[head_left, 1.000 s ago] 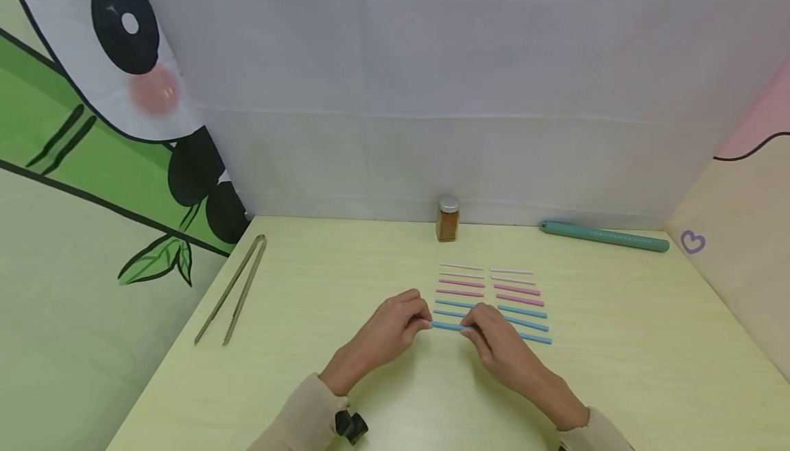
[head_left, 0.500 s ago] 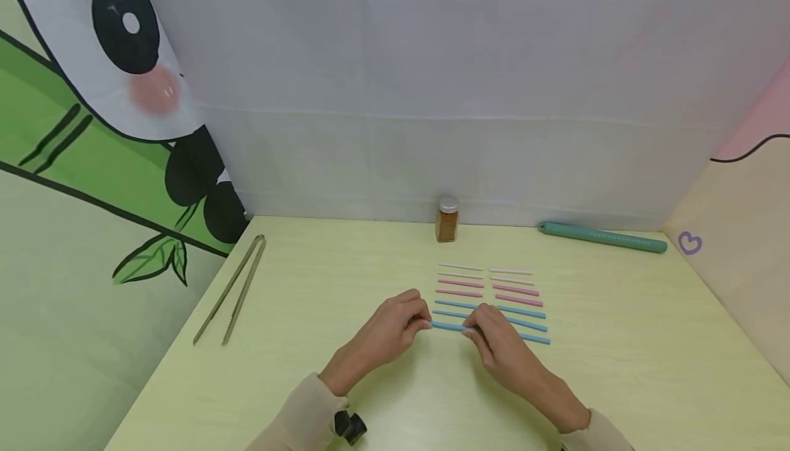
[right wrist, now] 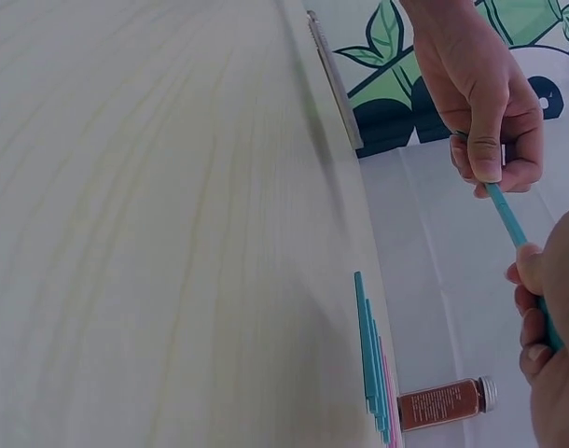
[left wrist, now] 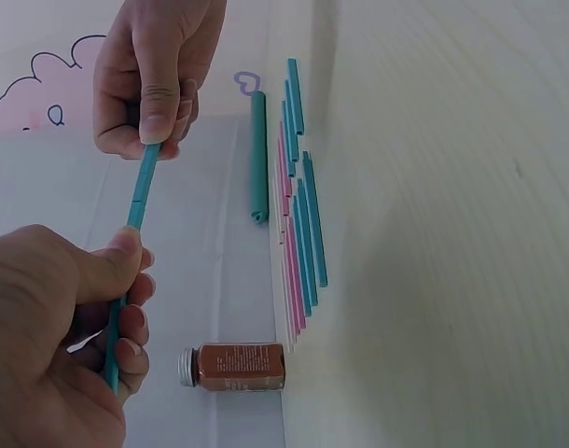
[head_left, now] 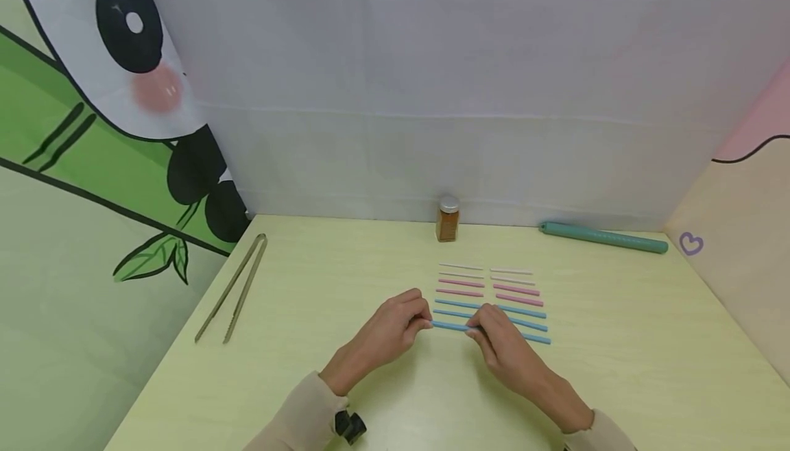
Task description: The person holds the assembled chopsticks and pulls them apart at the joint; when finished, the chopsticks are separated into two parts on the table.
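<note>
Both hands hold one thin blue stick between them, raised above the table. The left hand pinches its left end with thumb and fingers; in the left wrist view its fingers curl round the stick. The right hand pinches the stick farther right, with the thumb on top. Thin cross lines show on the stick between the hands in the left wrist view. Beyond the hands, blue sticks, pink sticks and thin white sticks lie in two columns.
Metal tongs lie at the left of the pale table. A small jar of brown powder with a silver cap stands at the back. A green rod lies at the back right, near the white cloth backdrop.
The right hand has shifted slightly to the right, so a little more of the blue stick shows between the hands. The left hand has stayed almost still, keeping its pinch.
</note>
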### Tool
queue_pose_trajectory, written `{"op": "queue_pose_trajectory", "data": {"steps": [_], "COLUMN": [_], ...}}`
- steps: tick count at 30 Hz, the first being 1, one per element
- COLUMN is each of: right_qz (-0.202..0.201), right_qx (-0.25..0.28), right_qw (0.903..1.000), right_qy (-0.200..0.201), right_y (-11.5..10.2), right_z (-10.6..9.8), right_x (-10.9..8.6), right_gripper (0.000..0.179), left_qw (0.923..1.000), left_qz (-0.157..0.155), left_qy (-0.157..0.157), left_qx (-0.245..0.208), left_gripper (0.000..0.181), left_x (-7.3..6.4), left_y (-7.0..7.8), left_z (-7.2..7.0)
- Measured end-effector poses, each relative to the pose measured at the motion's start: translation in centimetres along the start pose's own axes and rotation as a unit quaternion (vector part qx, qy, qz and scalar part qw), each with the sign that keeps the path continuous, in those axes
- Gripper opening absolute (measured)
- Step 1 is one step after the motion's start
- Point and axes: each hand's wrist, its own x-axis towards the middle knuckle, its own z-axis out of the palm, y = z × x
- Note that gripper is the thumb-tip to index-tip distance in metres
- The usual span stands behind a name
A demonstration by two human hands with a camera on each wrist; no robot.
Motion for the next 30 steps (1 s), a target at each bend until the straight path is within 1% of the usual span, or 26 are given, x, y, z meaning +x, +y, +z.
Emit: {"op": "queue_pose_trajectory", "data": {"steps": [6, 11, 15, 18, 22, 25, 27, 30], "right_qz": [-0.012, -0.013, -0.004, 0.007, 0.025, 0.028, 0.018, 0.002], "right_qx": [0.006, 0.01, 0.023, 0.027, 0.023, 0.01, -0.004, -0.028], "right_qw": [0.9999, 0.9999, 0.9997, 0.9994, 0.9989, 0.9991, 0.9997, 0.9996], "right_qy": [0.01, -0.002, -0.011, -0.02, -0.033, -0.029, -0.018, -0.009], "right_y": [0.2, 0.1, 0.0, -0.1, -0.4, -0.6, -0.8, -1.0], "right_z": [-0.1, -0.4, -0.9, -1.3, -1.5, -1.4, -1.3, -1.1], "right_x": [-0.2, -0.2, -0.2, -0.2, 0.0, 0.2, 0.3, 0.4], "right_gripper": [0.009, 0.004, 0.002, 0.005, 0.008, 0.012, 0.013, 0.01], "left_qw": [1.0, 0.9999, 0.9996, 0.9988, 0.9969, 0.9956, 0.9943, 0.9902], "left_qz": [0.003, 0.006, 0.02, 0.034, 0.045, 0.047, 0.046, 0.043], "left_qy": [0.0, -0.007, -0.007, -0.005, -0.006, -0.017, -0.031, -0.058], "left_qx": [0.0, 0.006, 0.016, 0.035, 0.064, 0.079, 0.092, 0.12], "left_gripper": [0.006, 0.006, 0.005, 0.005, 0.005, 0.005, 0.007, 0.009], "left_x": [0.0, -0.1, 0.0, 0.0, 0.1, 0.3, 0.5, 0.9], "left_y": [0.1, 0.1, 0.3, 0.4, 0.5, 0.6, 0.9, 1.3], "left_z": [0.0, -0.1, -0.2, -0.3, -0.4, -0.4, -0.4, -0.4]}}
